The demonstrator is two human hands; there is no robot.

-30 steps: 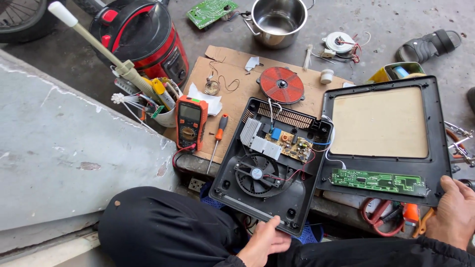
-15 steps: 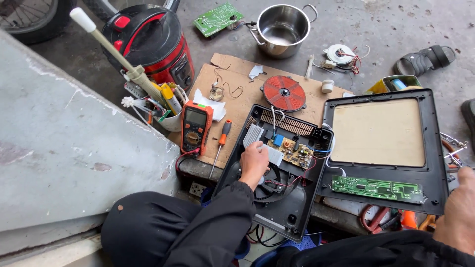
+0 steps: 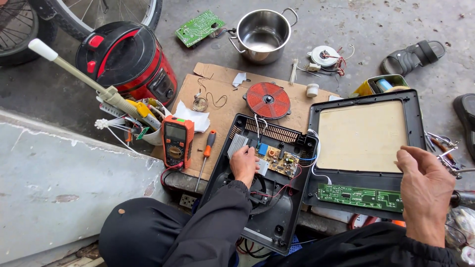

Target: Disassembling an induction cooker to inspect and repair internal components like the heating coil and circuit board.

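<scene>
An opened black cooker base lies in front of me, showing a fan, a small circuit board and a silver heat sink. My left hand is inside the base, fingers curled over the heat sink at the board's left end. The cooker's top cover lies face down to the right, wired to the base, with a long green control board along its near edge. My right hand hovers above the cover's right corner, fingers apart and holding nothing.
A red coil disc, orange multimeter and screwdriver lie on cardboard. Behind are a red rice cooker, a steel pot, a green board and a sandal. A concrete ledge is at left.
My left hand rose from the base's near edge into the base and now sits on the heat sink. My right hand lifted from the lower right to above the cover.
</scene>
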